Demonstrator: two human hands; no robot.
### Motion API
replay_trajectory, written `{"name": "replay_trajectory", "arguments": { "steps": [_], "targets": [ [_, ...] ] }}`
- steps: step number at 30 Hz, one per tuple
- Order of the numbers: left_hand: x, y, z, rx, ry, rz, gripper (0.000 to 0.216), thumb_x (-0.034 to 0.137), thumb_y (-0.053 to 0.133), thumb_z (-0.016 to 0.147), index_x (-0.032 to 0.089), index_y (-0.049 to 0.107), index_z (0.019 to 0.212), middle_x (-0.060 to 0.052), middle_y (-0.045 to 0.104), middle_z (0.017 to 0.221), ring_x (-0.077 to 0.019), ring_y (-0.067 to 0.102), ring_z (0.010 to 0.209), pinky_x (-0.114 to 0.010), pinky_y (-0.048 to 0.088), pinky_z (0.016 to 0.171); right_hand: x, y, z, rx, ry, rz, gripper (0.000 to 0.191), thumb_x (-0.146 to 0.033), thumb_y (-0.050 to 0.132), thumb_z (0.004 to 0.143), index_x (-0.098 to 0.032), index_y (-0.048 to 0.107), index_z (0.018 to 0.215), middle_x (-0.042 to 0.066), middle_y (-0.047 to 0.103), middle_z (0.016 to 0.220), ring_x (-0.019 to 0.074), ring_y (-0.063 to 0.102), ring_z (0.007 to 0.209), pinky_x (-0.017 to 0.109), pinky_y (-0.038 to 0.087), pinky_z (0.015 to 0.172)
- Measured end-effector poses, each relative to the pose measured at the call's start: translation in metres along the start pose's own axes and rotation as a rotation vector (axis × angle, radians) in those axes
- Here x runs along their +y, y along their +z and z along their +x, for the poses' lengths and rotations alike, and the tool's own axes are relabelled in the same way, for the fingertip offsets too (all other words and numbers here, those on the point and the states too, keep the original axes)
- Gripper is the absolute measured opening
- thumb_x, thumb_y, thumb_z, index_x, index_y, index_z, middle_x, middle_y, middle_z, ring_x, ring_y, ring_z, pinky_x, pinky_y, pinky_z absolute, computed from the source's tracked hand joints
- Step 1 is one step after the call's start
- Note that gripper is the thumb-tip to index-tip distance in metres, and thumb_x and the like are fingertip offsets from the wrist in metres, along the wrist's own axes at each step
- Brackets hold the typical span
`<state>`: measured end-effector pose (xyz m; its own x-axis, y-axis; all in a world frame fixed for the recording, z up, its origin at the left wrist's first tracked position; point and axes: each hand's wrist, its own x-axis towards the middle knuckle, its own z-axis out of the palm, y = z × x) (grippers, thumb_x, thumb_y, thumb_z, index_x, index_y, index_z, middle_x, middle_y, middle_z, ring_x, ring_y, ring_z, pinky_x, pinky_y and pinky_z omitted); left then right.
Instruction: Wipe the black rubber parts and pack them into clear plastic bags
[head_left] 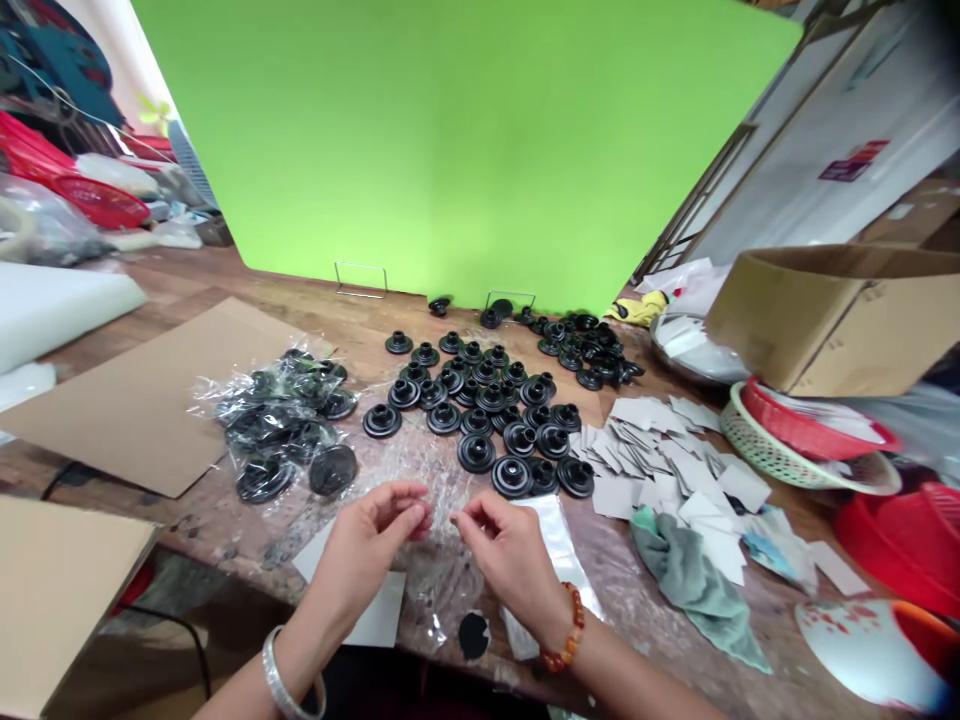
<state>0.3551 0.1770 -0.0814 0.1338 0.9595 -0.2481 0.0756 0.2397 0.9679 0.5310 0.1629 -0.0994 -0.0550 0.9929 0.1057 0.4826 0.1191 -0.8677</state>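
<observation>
My left hand (375, 540) is curled over the near edge of the table, its thumb close to the fingertips. Facing it, my right hand (510, 555) pinches thumb and forefinger together, with a tiny dark bit at the tips. Crumpled clear plastic film (446, 495) shows between and behind the hands; whether either one grips it I cannot make out. Just beyond stand several black round stepped discs with raised hubs (476, 452). Flat clear plastic bags (559, 545) lie partly under my right hand, and a white card (379, 610) is below my left wrist.
Plastic-wrapped black discs (289, 420) are heaped at left beside a cardboard sheet (150, 400). To the right lie scattered grey-white cards (675, 460), a grey-green cloth (694, 580), baskets (810, 450) and a cardboard box (832, 320). A green panel (465, 150) stands behind.
</observation>
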Motion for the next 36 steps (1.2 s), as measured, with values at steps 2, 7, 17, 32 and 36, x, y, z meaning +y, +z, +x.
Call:
{"name": "replay_trajectory", "arguments": {
  "steps": [2,7,17,32,36],
  "targets": [
    [-0.002,0.001,0.001,-0.015,-0.003,0.033,0.029,0.043,0.066,0.073,0.016,0.065,0.085,-0.001,0.066,0.069,-0.0163,0.062,0.064,-0.029,0.051,0.066,-0.001,-0.004,0.003,-0.032,0.032,0.072,0.015,-0.031,0.063,0.081,-0.019,0.066,0.091,0.003,0.067,0.084,0.0157,0.056,0.075,0.026,0.041,0.067],
    [-0.005,0.009,-0.005,-0.128,0.003,0.19,0.029,0.048,0.057,0.08,0.019,0.061,0.079,0.006,0.053,0.046,-0.0113,0.047,0.041,-0.021,0.036,0.045,-0.001,-0.011,0.009,-0.34,0.144,0.59,0.049,-0.032,0.073,0.072,-0.019,0.059,0.117,0.003,0.064,0.095,0.0153,0.056,0.084,0.027,0.043,0.074],
    [-0.002,-0.014,-0.002,-0.427,-0.049,-0.18,0.035,0.049,0.055,0.084,0.017,0.057,0.071,0.0,0.049,0.073,-0.0127,0.043,0.067,-0.024,0.038,0.065,0.006,-0.012,0.007,-0.66,0.074,0.717,0.041,-0.052,0.064,0.079,-0.015,0.055,0.065,0.0,0.053,0.08,0.0092,0.046,0.067,0.021,0.038,0.063],
    [0.011,-0.035,0.014,-0.122,0.284,0.501,0.02,0.039,0.051,0.086,0.021,0.055,0.079,0.002,0.052,0.07,-0.015,0.047,0.065,-0.024,0.037,0.062,0.029,-0.01,0.084,-0.196,-0.353,-0.814,0.021,-0.003,0.049,0.085,-0.014,0.065,0.091,0.012,0.06,0.097,0.0227,0.053,0.093,0.034,0.045,0.081],
    [0.013,-0.034,0.012,-0.092,0.392,0.617,0.013,0.032,0.054,0.085,0.022,0.061,0.08,-0.001,0.059,0.079,-0.016,0.054,0.07,-0.025,0.041,0.066,0.017,-0.01,0.081,-0.053,-0.322,-0.5,0.024,-0.01,0.05,0.088,-0.016,0.061,0.109,0.009,0.06,0.102,0.0181,0.056,0.094,0.029,0.046,0.081]
  ]
}}
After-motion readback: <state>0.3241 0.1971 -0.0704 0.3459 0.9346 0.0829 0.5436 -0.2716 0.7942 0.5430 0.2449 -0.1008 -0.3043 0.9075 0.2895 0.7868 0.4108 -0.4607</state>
